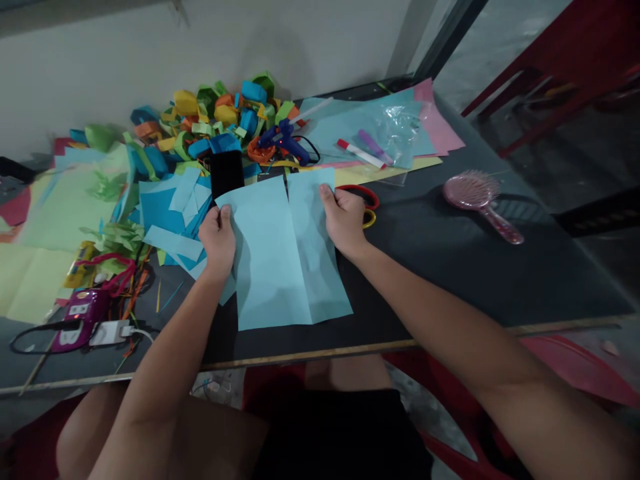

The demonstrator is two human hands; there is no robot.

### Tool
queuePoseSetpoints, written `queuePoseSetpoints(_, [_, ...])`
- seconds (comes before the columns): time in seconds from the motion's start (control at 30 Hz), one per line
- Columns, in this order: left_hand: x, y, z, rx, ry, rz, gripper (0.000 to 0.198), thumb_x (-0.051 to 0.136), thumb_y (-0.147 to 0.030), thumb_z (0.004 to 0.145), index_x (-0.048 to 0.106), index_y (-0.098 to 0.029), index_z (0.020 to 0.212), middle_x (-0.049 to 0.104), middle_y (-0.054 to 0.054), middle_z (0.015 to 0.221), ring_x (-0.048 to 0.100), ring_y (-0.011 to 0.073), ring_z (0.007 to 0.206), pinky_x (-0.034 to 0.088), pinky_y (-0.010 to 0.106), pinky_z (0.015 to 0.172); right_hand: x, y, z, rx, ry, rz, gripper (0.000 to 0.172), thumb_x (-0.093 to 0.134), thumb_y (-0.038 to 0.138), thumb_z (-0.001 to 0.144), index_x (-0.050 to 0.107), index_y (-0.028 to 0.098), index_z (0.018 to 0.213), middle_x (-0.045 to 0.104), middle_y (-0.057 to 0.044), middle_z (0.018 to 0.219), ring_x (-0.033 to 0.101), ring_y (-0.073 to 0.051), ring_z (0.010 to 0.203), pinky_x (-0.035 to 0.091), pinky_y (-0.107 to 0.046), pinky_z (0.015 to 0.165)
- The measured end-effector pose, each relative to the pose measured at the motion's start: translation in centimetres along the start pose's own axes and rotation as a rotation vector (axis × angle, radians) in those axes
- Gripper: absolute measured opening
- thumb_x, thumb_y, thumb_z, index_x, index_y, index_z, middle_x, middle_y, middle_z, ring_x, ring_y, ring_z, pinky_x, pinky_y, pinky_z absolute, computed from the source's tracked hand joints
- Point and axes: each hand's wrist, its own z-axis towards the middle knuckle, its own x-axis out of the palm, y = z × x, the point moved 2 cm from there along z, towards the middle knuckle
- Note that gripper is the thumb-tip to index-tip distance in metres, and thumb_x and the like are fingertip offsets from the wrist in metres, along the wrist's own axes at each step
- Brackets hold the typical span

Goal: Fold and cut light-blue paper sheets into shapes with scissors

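Note:
A light blue sheet of paper (pixel 270 260) is held up over the dark table, between my two hands. It has a vertical crease right of its middle, and a short split runs down that line from the top edge. My left hand (pixel 219 241) pinches the upper left edge, thumb in front. The upper right edge is gripped by my right hand (pixel 345 217), its thumb also on the near face. Just behind my right hand show the red and yellow handles of scissors (pixel 370 219). A black phone (pixel 227 172) lies beyond the sheet's top left corner.
Folded colored paper pieces (pixel 225 113) are heaped along the wall. A blue glue gun (pixel 287 141) stands among them. Markers (pixel 361 153) lie on paper sheets at the back, a pink hairbrush (pixel 475 193) at right, a purple power strip (pixel 83 317) at left.

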Motion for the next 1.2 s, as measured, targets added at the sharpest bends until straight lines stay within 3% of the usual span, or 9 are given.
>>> queuePoseSetpoints(0.4, [0.0,0.1,0.1,-0.077,-0.031,-0.122,0.047,0.054,-0.039,0.095,0.029,-0.020,0.060,0.024,-0.004,0.058,0.024,0.0111,0.054,0.018,0.030,0.053,-0.1,-0.7,0.7,0.052,-0.030,0.183,0.064,0.056,0.073,0.078,0.023,0.024,0.053,0.022,0.006,0.051,0.026,-0.009,0.049,0.024,-0.028,0.050])
queuePoseSetpoints(0.53, [-0.3,0.0,0.4,-0.074,-0.098,-0.185,0.048,0.056,-0.041,0.093,0.029,-0.020,0.060,0.024,-0.004,0.058,0.024,0.0113,0.055,0.021,0.029,0.054,0.2,0.2,0.3,0.188,0.273,0.533,0.048,0.069,0.066,0.072,0.050,0.023,0.062,0.052,0.002,0.061,0.054,-0.014,0.064,0.045,-0.029,0.061])
queuePoseSetpoints(0.67, [-1.0,0.3,1.0,-0.121,-0.202,-0.279,0.045,0.060,-0.043,0.090,0.035,-0.020,0.062,0.030,-0.004,0.061,0.035,0.0107,0.059,0.031,0.025,0.058,1.0,0.7,-1.1,0.471,0.632,0.641,0.040,0.084,0.051,0.058,0.069,0.020,0.078,0.068,-0.003,0.072,0.065,-0.019,0.074,0.054,-0.034,0.070])
queuePoseSetpoints(0.73, [-1.2,0.7,1.5,-0.244,-0.210,-0.434,0.037,0.064,-0.045,0.087,0.045,-0.021,0.068,0.040,-0.003,0.064,0.047,0.0112,0.066,0.038,0.024,0.061,1.0,0.6,-1.2,0.463,0.574,0.600,0.040,0.085,0.048,0.058,0.071,0.019,0.081,0.071,-0.004,0.075,0.066,-0.019,0.075,0.054,-0.034,0.071])
queuePoseSetpoints(0.8, [-0.9,0.9,1.9,-0.430,-0.106,-0.639,0.030,0.068,-0.048,0.083,0.054,-0.021,0.079,0.052,-0.001,0.070,0.057,0.0137,0.073,0.044,0.024,0.063,0.8,0.3,-0.7,0.329,0.379,0.557,0.037,0.082,0.049,0.063,0.071,0.019,0.083,0.072,-0.003,0.079,0.066,-0.017,0.075,0.054,-0.033,0.073])
queuePoseSetpoints(0.9, [-0.2,0.1,1.8,-0.599,0.242,-0.843,0.031,0.072,-0.048,0.077,0.064,-0.019,0.087,0.063,0.003,0.075,0.064,0.0164,0.073,0.051,0.025,0.061,-0.1,-0.1,0.4,0.127,0.107,0.473,0.036,0.075,0.053,0.071,0.069,0.020,0.086,0.071,-0.002,0.084,0.064,-0.015,0.075,0.052,-0.031,0.073])
queuePoseSetpoints(1.03, [0.5,-2.0,0.2,-0.539,0.609,-0.872,0.030,0.078,-0.037,0.071,0.071,-0.019,0.094,0.071,0.005,0.086,0.068,0.0196,0.081,0.058,0.031,0.074,-1.2,-0.2,1.5,0.043,-0.015,0.358,0.039,0.064,0.059,0.080,0.066,0.020,0.084,0.065,-0.001,0.077,0.061,-0.014,0.074,0.049,-0.027,0.066])
queuePoseSetpoints(1.1, [0.9,-2.5,-0.5,-0.492,0.646,-0.879,0.033,0.082,-0.036,0.067,0.071,-0.021,0.095,0.072,0.005,0.090,0.069,0.0208,0.087,0.057,0.034,0.081,-1.4,-0.2,1.7,0.066,-0.005,0.307,0.040,0.065,0.059,0.079,0.064,0.019,0.077,0.060,0.001,0.068,0.058,-0.013,0.069,0.045,-0.025,0.059])
queuePoseSetpoints(1.2, [1.3,-2.2,-0.5,-0.368,0.484,-0.867,0.036,0.081,-0.046,0.067,0.067,-0.022,0.090,0.070,0.003,0.088,0.066,0.0192,0.089,0.054,0.032,0.083,-1.0,-0.3,1.7,0.140,0.049,0.354,0.040,0.070,0.059,0.074,0.064,0.020,0.076,0.058,0.001,0.063,0.057,-0.013,0.064,0.044,-0.026,0.057])
